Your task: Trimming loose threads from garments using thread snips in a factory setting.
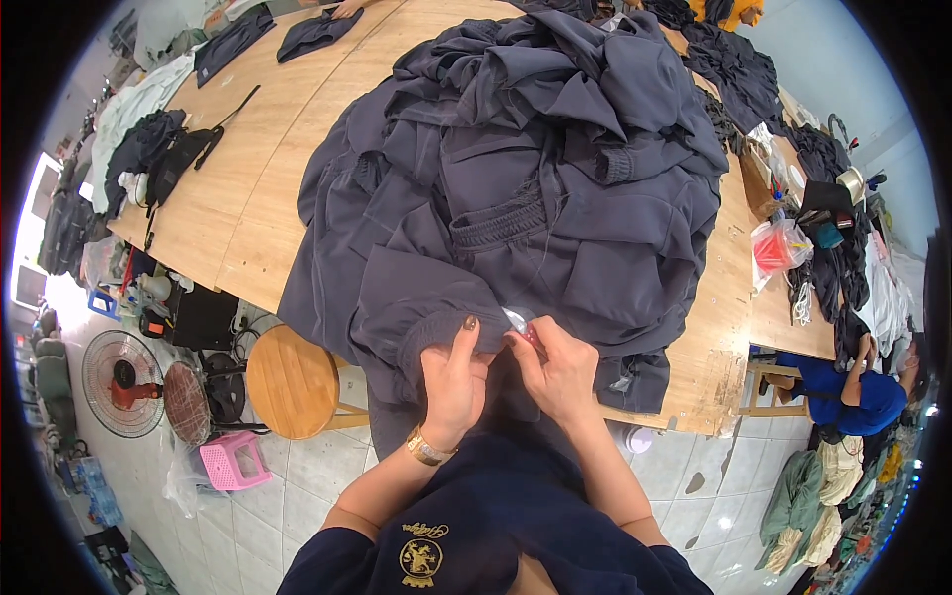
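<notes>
My left hand [454, 392] is closed on the gathered elastic cuff [424, 337] of a dark grey garment, thumb up along its edge. In my right hand [561, 375] is a small pair of thread snips [518, 322], red at the handle with a bright pointed blade. The blade's tip lies against the cloth just right of the cuff. Beyond both hands rises a large heap of dark grey garments [635, 238]. An elastic waistband [496, 226] and loose threads show in the heap.
The heap rests on a wooden table [263, 213]. Left of me stand a round wooden stool [291, 382], a fan [123, 384] and a pink plastic stool [234, 461]. A person in blue [858, 399] sits at the right. Another person's hand [347, 9] touches dark cloth at the far edge.
</notes>
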A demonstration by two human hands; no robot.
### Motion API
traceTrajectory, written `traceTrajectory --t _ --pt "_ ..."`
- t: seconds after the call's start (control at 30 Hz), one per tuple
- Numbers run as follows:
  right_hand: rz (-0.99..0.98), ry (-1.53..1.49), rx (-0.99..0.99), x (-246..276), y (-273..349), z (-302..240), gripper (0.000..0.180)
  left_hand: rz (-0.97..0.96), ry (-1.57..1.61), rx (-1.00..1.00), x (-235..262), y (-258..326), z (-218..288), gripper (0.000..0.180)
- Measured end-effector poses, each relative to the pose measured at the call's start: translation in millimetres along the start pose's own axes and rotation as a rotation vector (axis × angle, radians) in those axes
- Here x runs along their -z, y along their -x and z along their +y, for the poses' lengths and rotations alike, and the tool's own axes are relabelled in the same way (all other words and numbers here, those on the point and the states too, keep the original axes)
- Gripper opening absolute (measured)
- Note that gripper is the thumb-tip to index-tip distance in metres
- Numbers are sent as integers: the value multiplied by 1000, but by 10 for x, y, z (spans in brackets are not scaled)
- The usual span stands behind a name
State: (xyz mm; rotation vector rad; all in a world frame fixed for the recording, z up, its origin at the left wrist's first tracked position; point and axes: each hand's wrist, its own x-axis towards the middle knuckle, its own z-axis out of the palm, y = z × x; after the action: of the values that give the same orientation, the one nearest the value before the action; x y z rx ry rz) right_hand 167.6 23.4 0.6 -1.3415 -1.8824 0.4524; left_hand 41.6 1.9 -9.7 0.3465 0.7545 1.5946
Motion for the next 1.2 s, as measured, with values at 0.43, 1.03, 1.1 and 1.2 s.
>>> traceTrajectory --t 0.43,1.03,1.1,1.2 --pt "90 -527 -177 -213 37 24 23 139 -155 -92 -30 3 -72 10" --pt "31 -842 -407 -260 -7 -97 10 69 -173 -91 39 25 -95 17" --pt "14 -795 -415 -228 -53 -64 9 137 -220 -42 60 24 -89 13" --pt "83 -828 -577 -196 -59 64 12 53 -98 -14 -63 16 -18 12"
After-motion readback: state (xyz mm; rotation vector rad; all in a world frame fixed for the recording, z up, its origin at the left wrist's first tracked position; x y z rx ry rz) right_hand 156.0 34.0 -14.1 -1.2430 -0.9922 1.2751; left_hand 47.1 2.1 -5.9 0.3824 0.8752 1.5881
